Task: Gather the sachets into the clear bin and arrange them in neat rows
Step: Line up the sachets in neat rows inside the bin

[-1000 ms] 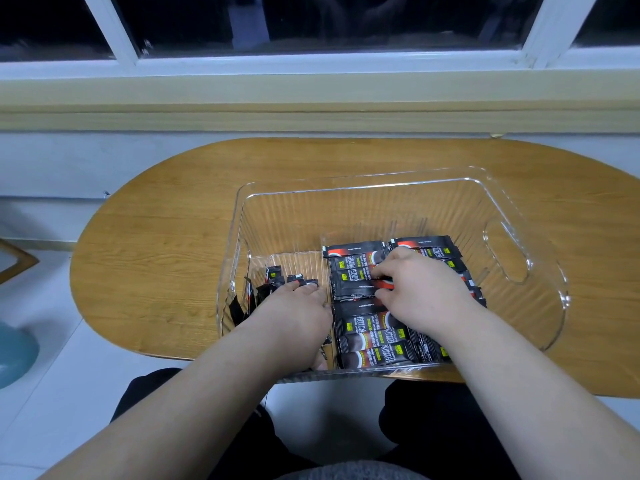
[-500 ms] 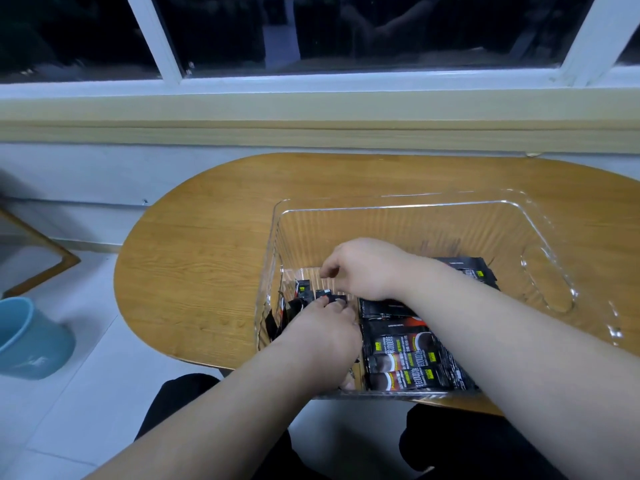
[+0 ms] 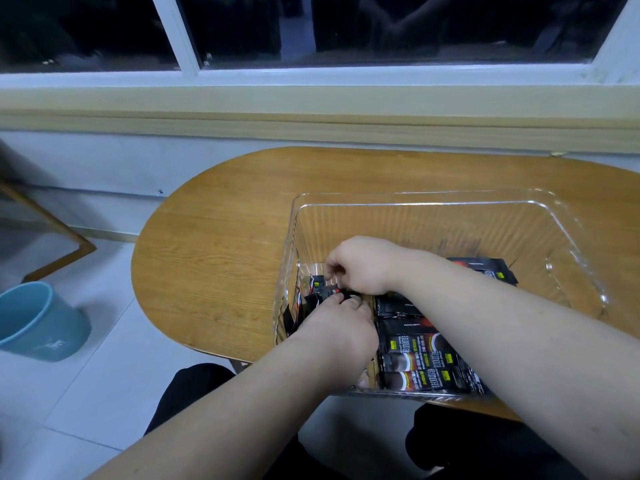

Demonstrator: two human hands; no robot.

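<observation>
— Two hands in one clear bin [image 3: 419, 201]: what is each doing?
— The right hand [image 3: 363, 265], fingers curled, pinches one of the loose sachets [image 3: 313, 299] at the bin's 9 o'clock side. The left hand [image 3: 341, 329] lies over the same pile (grip or mere touch cannot be told).
— And the rest?
— The flat sachets [image 3: 424, 363] lie in rows toward 5 o'clock. The bin sits on a wooden table [image 3: 221, 258]; a blue bucket [image 3: 38, 323] stands at 8 o'clock.
</observation>
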